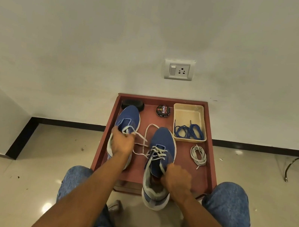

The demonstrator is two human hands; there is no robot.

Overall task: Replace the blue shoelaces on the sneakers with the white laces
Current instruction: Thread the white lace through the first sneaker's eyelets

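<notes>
- Step in hand: by my judgement you are threading a white lace through the right sneaker; its lower eyelets are crossed with white, the upper ones look not yet done.
- Your right hand sits at the tongue of the right sneaker, fingers curled, pinching one run of that lace.
- Your left hand lies over the left sneaker, fingers curled around the other end of the lace. Whether any lace is threaded in the left sneaker I cannot tell; the hand covers the eyelets.
- The lace loops loosely across the surface between the two sneakers.
- The blue laces lie coiled in the beige tray at the far right corner, so removal looks finished.
- A second white lace lies coiled on the surface, just beside the tray and right of the right sneaker, untouched.
- Next move, as I judge it: draw the slack out, even both ends, then feed the tips through the next eyelets.
- Obstructions: the slack loop may snag on the left sneaker under your left hand. The right sneaker's heel overhangs the near edge of the surface and could tip under a hard pull.
- Also present: a polish tin and a black brush at the far edge, clear of the work; a wall socket above.
</notes>
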